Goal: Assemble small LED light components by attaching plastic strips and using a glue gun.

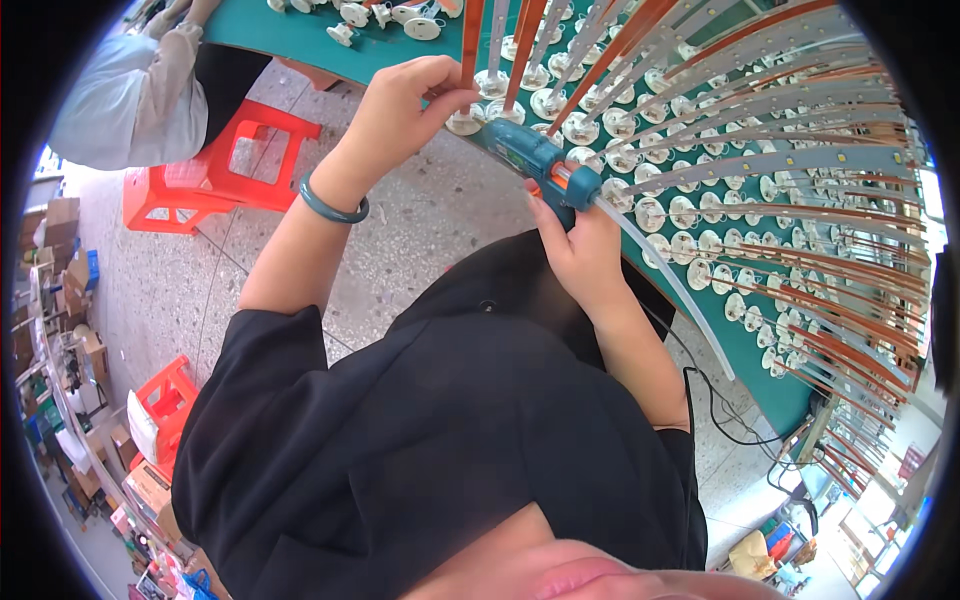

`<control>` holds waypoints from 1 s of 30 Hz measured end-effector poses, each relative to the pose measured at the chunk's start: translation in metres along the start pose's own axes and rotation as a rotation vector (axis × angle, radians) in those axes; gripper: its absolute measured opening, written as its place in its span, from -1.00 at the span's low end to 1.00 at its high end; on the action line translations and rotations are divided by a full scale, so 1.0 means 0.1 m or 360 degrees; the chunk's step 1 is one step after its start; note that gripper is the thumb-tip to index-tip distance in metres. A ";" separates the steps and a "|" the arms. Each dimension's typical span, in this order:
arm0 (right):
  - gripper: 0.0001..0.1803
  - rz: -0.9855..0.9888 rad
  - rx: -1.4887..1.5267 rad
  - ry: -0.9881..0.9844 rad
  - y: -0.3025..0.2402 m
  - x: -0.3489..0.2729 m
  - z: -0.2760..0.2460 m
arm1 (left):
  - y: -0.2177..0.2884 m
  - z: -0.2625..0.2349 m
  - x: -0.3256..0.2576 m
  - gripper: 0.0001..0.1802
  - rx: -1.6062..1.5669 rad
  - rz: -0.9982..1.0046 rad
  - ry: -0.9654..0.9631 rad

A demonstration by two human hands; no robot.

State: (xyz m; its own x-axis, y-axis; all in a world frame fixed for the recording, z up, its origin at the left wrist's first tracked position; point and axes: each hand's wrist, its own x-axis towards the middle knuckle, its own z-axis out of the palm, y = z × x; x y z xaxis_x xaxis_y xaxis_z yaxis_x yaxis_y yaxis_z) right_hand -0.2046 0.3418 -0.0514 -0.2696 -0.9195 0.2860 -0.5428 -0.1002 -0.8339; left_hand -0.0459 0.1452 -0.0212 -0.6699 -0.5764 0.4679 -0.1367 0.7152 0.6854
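Observation:
My right hand point(582, 248) is wrapped round the handle of a teal hot glue gun point(528, 150). A long whitish glue stick point(672, 282) trails from the gun's back end. The gun's front points at the table's near edge, beside a round white base point(465, 122). From that base rises a copper-coloured strip point(472, 45), and my left hand point(415, 100) pinches it low down between thumb and fingers. A teal bangle point(334, 203) circles my left wrist. The gun's nozzle tip cannot be made out clearly.
Rows of white round bases with upright LED strips point(770, 163) crowd the green table point(270, 28). Loose white bases point(422, 27) lie at the far side. Red stools point(225, 165) stand at left near another person point(140, 95). A black cable point(735, 420) hangs at right.

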 end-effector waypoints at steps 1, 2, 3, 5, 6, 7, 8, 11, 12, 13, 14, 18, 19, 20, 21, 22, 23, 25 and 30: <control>-0.61 0.0000 0.0004 -0.0001 0.00 0.02 0.01 | -0.02 -0.01 -0.01 -0.85 -0.0039 -0.0005 0.0001; -0.59 -0.0034 -0.0022 0.0012 0.00 0.04 0.03 | -0.03 -0.01 -0.01 -0.85 -0.0077 -0.0009 0.0002; -0.58 -0.0068 -0.0049 0.0025 0.00 0.05 0.04 | -0.04 -0.02 -0.02 -0.85 -0.0073 -0.0011 0.0001; -0.58 -0.0087 -0.0082 0.0024 0.00 0.06 0.05 | -0.03 -0.01 -0.04 -0.89 -0.0046 -0.0040 -0.0038; -0.58 -0.0106 -0.0122 0.0025 0.00 0.06 0.05 | -0.03 -0.01 -0.04 -0.89 -0.0044 -0.0043 -0.0040; -0.58 -0.0105 -0.0123 0.0020 0.00 0.07 0.05 | -0.03 0.00 -0.03 -0.88 -0.0069 -0.0029 -0.0007; -0.59 -0.0122 -0.0152 0.0025 -0.01 0.09 0.05 | -0.02 0.01 -0.02 -0.85 -0.0095 -0.0015 0.0025; -0.61 -0.0124 -0.0209 0.0016 -0.05 0.13 0.06 | -0.03 0.00 -0.02 -0.85 -0.0091 -0.0012 0.0030; -0.62 -0.0110 -0.0236 0.0005 -0.05 0.13 0.06 | -0.03 0.00 -0.03 -0.85 -0.0092 -0.0015 0.0030; -0.62 -0.0109 -0.0236 0.0005 -0.05 0.13 0.07 | -0.03 0.00 -0.03 -0.85 -0.0071 -0.0012 0.0029; -0.63 -0.0100 -0.0244 0.0009 -0.05 0.13 0.08 | -0.03 0.00 -0.03 -0.85 -0.0051 -0.0009 0.0026; -0.65 -0.0070 -0.0236 0.0036 -0.02 0.12 0.09 | -0.03 0.00 -0.02 -0.85 -0.0095 -0.0028 0.0024; -0.65 -0.0070 -0.0237 0.0038 -0.02 0.11 0.09 | -0.02 0.00 -0.02 -0.85 -0.0099 -0.0025 0.0021; -0.66 -0.0050 -0.0236 0.0014 -0.01 0.11 0.08 | -0.02 0.00 -0.01 -0.85 -0.0104 -0.0022 0.0017; -0.67 -0.0030 -0.0236 -0.0009 -0.01 0.11 0.08 | -0.02 0.00 -0.01 -0.85 -0.0105 -0.0021 0.0016; -0.67 -0.0030 -0.0237 -0.0007 0.00 0.11 0.08 | -0.03 0.00 -0.02 -0.85 -0.0098 -0.0030 0.0013; -0.67 -0.0023 -0.0235 -0.0011 0.00 0.11 0.08 | -0.03 0.00 -0.02 -0.85 -0.0090 -0.0039 0.0010; -0.67 -0.0018 -0.0232 -0.0013 0.00 0.11 0.08 | -0.03 0.00 -0.03 -0.88 -0.0063 -0.0028 -0.0006; -0.65 -0.0039 -0.0286 0.0007 0.00 0.12 0.07 | -0.03 0.02 -0.01 -0.85 -0.0085 -0.0036 0.0006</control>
State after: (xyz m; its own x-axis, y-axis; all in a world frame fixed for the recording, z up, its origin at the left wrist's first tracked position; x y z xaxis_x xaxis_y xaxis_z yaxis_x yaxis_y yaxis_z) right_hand -0.2020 0.3284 -0.0519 -0.2576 -0.9159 0.3078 -0.6828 -0.0528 -0.7287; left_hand -0.0463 0.1449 -0.0253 -0.6644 -0.5937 0.4540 -0.1124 0.6799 0.7246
